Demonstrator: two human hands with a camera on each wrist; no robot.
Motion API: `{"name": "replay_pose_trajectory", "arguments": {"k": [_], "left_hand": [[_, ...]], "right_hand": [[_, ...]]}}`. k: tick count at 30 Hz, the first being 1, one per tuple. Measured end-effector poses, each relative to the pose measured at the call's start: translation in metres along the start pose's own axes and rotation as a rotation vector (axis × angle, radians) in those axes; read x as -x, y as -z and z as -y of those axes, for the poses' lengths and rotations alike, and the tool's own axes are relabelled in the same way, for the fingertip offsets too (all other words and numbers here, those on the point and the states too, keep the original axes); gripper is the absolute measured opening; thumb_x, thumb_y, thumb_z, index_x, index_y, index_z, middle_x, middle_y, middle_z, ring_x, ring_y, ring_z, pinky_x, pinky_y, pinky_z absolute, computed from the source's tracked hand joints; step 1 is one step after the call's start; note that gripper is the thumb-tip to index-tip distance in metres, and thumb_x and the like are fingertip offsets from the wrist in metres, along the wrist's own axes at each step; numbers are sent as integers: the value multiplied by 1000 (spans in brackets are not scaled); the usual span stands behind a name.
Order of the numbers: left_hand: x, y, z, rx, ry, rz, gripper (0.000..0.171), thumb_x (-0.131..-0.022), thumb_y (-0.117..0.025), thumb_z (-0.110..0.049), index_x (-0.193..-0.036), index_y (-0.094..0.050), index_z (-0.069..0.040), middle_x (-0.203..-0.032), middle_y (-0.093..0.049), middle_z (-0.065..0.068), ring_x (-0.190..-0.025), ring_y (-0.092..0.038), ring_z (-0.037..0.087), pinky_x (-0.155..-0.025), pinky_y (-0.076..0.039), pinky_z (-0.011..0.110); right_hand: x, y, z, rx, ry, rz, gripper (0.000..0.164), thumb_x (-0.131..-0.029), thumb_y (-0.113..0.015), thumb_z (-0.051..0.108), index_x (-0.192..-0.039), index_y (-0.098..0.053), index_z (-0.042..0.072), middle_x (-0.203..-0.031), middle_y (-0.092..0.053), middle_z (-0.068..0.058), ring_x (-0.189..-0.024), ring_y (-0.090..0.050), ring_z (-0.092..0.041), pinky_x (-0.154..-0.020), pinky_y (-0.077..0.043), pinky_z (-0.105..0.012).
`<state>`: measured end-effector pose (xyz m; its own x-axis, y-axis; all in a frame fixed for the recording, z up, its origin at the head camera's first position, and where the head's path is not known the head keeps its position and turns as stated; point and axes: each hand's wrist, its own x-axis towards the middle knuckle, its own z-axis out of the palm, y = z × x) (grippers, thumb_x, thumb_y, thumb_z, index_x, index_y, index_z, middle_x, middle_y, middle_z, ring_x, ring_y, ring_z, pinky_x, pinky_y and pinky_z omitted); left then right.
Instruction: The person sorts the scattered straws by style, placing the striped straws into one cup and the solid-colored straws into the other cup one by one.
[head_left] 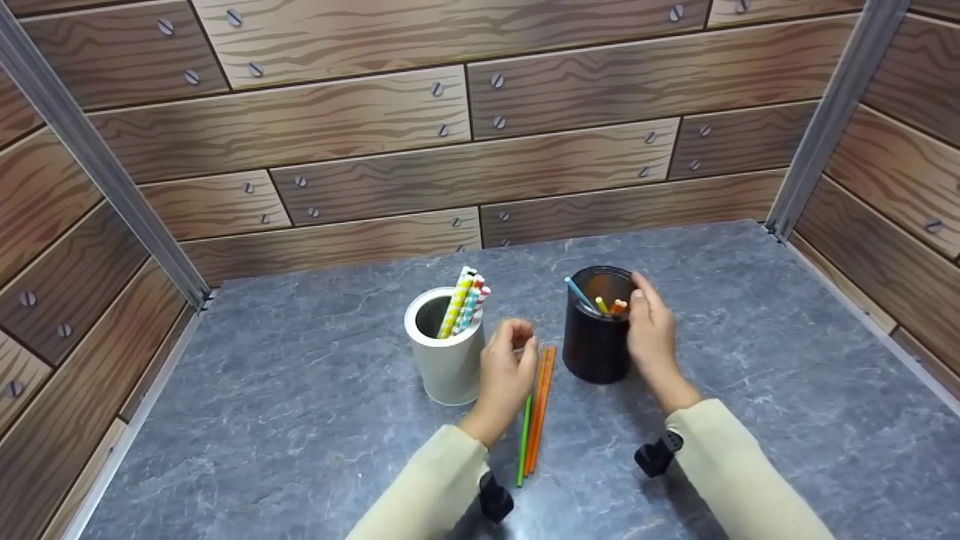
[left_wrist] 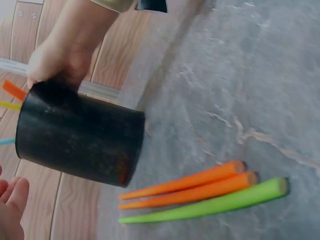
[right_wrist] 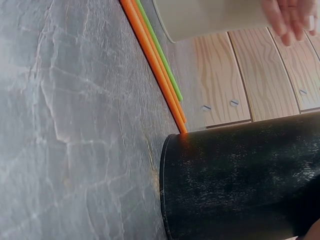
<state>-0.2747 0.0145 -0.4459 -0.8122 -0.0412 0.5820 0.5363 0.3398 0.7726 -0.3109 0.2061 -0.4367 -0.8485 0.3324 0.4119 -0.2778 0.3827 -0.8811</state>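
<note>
My right hand (head_left: 651,330) holds the black can (head_left: 596,349) by its right side near the rim. The can stands on the table, with a blue straw (head_left: 580,292), a yellow straw (head_left: 601,304) and orange straws (head_left: 618,307) inside. My left hand (head_left: 510,367) hovers beside the white can (head_left: 448,375), its fingers loosely bent and holding nothing. Striped paper straws (head_left: 465,304) stick up out of that white can. Between the two cans lie a green straw (head_left: 523,442) and two orange straws (head_left: 538,420), side by side on the table.
The grey marbled table (head_left: 315,427) is walled at the back by wood-print panels (head_left: 375,112). Metal corner posts stand at the left (head_left: 112,157) and right (head_left: 832,112). Each wrist wears a small black camera.
</note>
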Motion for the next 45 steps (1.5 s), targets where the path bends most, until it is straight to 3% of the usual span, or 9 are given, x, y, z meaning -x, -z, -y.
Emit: {"name": "replay_pose_trajectory", "arguments": {"k": [6, 19, 25, 36, 40, 45], "left_hand": [[10, -1, 15, -108, 67, 60, 9, -80, -61, 4, -88, -61, 0, -82, -63, 10, -76, -62, 19, -68, -52, 21], [24, -3, 35, -323, 141, 247, 16, -73, -66, 1, -89, -68, 2, -78, -68, 10, -69, -64, 17, -62, -50, 24], [26, -5, 39, -396, 137, 255, 17, -71, -67, -1, -88, -70, 0, -71, -66, 5, -64, -60, 18, -59, -48, 26], [27, -9, 46, -436, 180, 260, 11, -69, -65, 0, -78, -69, -2, -60, -59, 1, -55, -49, 14, -50, -41, 26], [24, -9, 46, -470, 203, 268, 6, -66, -64, 1, -66, -66, -4, -53, -53, 0, -52, -42, 14, -47, -37, 26], [16, -8, 41, -528, 250, 292, 12, -62, -66, 0, -54, -60, -7, -51, -51, 0, -51, -40, 15, -49, -39, 30]], "right_hand": [[1, 1, -1, 7, -15, 5, 40, -96, -36, 9, -132, -46, -5, -137, -44, -22, -130, -38, -32, -109, -27, -41], [1, 1, -3, 11, -33, 25, 41, -97, -34, 10, -134, -45, -5, -138, -43, -21, -130, -38, -31, -108, -28, -41], [1, 1, -2, 12, -28, 16, 41, -96, -35, 9, -133, -46, -4, -138, -44, -21, -129, -39, -30, -108, -29, -40], [1, 0, -2, 7, -24, 15, 41, -96, -36, 9, -133, -46, -4, -137, -45, -21, -129, -39, -30, -108, -28, -40], [1, 0, -2, 0, -27, 19, 41, -96, -35, 10, -133, -45, -4, -138, -44, -21, -130, -38, -30, -109, -27, -39], [0, 1, -1, -4, -27, 19, 41, -97, -35, 9, -133, -45, -5, -139, -43, -21, -131, -37, -30, -109, -27, -39]]}}
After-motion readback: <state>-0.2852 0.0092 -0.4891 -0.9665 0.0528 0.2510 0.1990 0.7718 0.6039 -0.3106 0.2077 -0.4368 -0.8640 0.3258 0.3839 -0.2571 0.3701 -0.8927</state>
